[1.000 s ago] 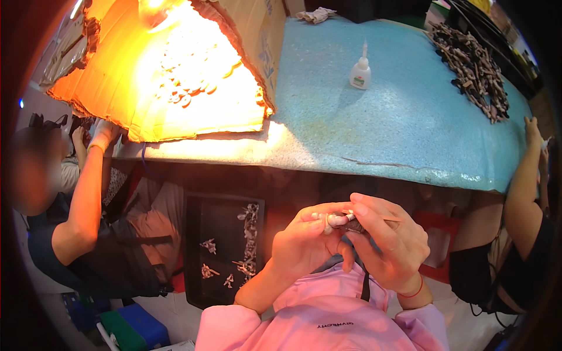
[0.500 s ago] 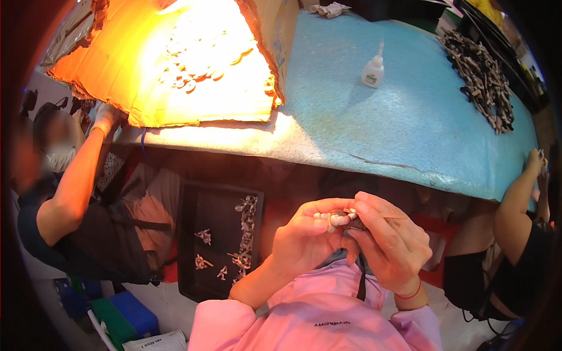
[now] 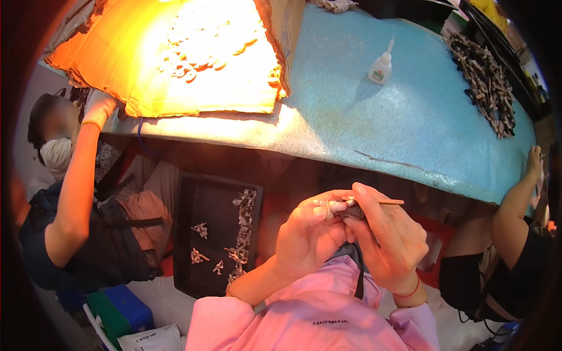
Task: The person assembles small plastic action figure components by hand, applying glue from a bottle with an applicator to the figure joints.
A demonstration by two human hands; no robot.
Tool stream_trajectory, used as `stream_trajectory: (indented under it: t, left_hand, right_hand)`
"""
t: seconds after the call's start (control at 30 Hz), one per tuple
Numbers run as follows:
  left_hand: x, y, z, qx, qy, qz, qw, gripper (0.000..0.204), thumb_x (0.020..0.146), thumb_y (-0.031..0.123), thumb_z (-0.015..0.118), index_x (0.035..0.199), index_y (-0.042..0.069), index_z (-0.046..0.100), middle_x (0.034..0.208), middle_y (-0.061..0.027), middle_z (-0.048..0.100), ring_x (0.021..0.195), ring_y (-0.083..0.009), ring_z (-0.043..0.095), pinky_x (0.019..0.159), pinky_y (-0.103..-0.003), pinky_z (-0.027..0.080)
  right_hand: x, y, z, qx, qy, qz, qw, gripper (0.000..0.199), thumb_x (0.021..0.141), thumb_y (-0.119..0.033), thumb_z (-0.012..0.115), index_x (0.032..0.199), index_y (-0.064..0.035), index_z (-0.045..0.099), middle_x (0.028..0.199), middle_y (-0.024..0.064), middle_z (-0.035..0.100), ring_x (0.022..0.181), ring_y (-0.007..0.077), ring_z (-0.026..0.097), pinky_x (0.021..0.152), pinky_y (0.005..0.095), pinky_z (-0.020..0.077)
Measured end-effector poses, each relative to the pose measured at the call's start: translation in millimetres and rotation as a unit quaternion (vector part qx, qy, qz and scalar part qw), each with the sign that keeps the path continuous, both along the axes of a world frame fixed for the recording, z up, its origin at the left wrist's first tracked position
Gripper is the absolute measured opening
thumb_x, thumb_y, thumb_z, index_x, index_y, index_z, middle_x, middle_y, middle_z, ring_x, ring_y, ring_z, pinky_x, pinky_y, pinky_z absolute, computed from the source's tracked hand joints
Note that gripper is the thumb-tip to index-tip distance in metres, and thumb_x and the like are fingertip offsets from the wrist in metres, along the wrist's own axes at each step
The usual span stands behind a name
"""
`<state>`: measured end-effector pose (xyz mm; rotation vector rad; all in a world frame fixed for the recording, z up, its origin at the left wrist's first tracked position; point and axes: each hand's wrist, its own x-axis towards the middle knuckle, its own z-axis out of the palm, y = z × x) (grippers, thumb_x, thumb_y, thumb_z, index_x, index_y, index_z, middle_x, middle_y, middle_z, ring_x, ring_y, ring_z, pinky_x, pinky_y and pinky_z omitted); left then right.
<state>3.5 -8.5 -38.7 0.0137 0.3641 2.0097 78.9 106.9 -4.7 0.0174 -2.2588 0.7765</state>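
In front of my chest, both hands are close together and closed. My left hand [image 3: 307, 231] pinches a small dark grey piece [image 3: 354, 214], whose exact kind is partly hidden by my fingers. Whitish coverings [image 3: 333, 207] show around its fingertips. Between the thumb and fingers of my right hand [image 3: 395, 243] is a thin brown stick [image 3: 391, 202], lying nearly level. Its left end meets a small whitish bit next to the dark piece. The fingers of both hands touch or almost touch there.
Left of my hands, a black tray [image 3: 190, 225] holds several small grey parts [image 3: 243, 228]. On the blue-covered table [image 3: 328, 111] are a white squeeze bottle [image 3: 380, 68], a brightly lit cardboard sheet [image 3: 140, 88] with small pieces and a dark heap of parts [image 3: 483, 88]. People sit on both sides.
My right hand has turned slightly, and the stick shows longer and more level now. My left hand keeps hold of the dark piece. The person at left has raised and shifted their head.
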Motion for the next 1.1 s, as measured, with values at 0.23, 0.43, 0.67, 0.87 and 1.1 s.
stream_trajectory:
  t: [0.23, 0.43, 0.67, 0.87, 1.1]
  left_hand:
    - [-4.2, 4.4, 2.9, 0.095, -0.074, -0.009, 0.993, 0.044, 0.078, 0.023, 0.049, 0.111, -0.007, 0.051, 0.101, -0.0142, 0.057, 0.089, -0.0220, 0.054, 0.078, -0.034, 0.044]
    - [-7.0, 5.7, 5.5, 0.055, -0.156, -0.029, 0.986, 0.048, 0.079, 0.026, 0.047, 0.113, -0.008, 0.049, 0.106, -0.0176, 0.057, 0.090, -0.0253, 0.056, 0.078, -0.033, 0.045]
    - [-10.4, 10.6, -2.3, 0.050, -0.161, -0.065, 0.984, 0.055, 0.080, 0.030, 0.046, 0.118, -0.009, 0.045, 0.113, -0.0201, 0.053, 0.086, -0.0250, 0.055, 0.075, -0.032, 0.046]
    - [-9.0, 9.1, -1.5, 0.035, -0.158, -0.072, 0.984, 0.043, 0.078, 0.027, 0.047, 0.111, 0.001, 0.056, 0.116, -0.0210, 0.053, 0.093, -0.0304, 0.048, 0.073, -0.034, 0.043]
    - [-7.0, 10.2, -2.2, 0.099, -0.158, -0.105, 0.977, 0.032, 0.082, 0.027, 0.045, 0.101, 0.012, 0.064, 0.118, -0.0069, 0.055, 0.101, -0.0322, 0.047, 0.064, -0.030, 0.041]
  right_hand:
    - [-4.5, 2.8, -0.1, 0.026, -0.024, 0.008, 0.999, 0.047, 0.062, 0.004, 0.062, 0.108, 0.0087, 0.055, 0.091, 0.0190, 0.061, 0.077, 0.0272, 0.062, 0.065, 0.0300, 0.0512]
    - [-4.7, 5.0, 8.1, 0.004, -0.061, -0.008, 0.998, 0.064, 0.066, -0.004, 0.071, 0.123, 0.0075, 0.042, 0.109, 0.0234, 0.056, 0.078, 0.0264, 0.064, 0.067, 0.0295, 0.0510]
    - [8.1, 15.6, -3.8, -0.141, -0.064, 0.002, 0.988, 0.078, 0.072, -0.018, 0.071, 0.132, 0.0054, 0.028, 0.122, 0.0282, 0.046, 0.092, 0.0230, 0.061, 0.076, 0.0296, 0.0502]
    - [11.2, 13.3, -8.7, -0.233, -0.056, -0.008, 0.971, 0.063, 0.072, -0.008, 0.069, 0.124, 0.0091, 0.039, 0.123, 0.0240, 0.047, 0.097, 0.0312, 0.060, 0.075, 0.0341, 0.0528]
    - [10.2, 13.9, -11.4, -0.237, -0.013, 0.022, 0.971, 0.059, 0.071, -0.003, 0.069, 0.122, 0.0098, 0.042, 0.116, 0.0247, 0.052, 0.079, 0.0241, 0.064, 0.069, 0.0300, 0.0523]
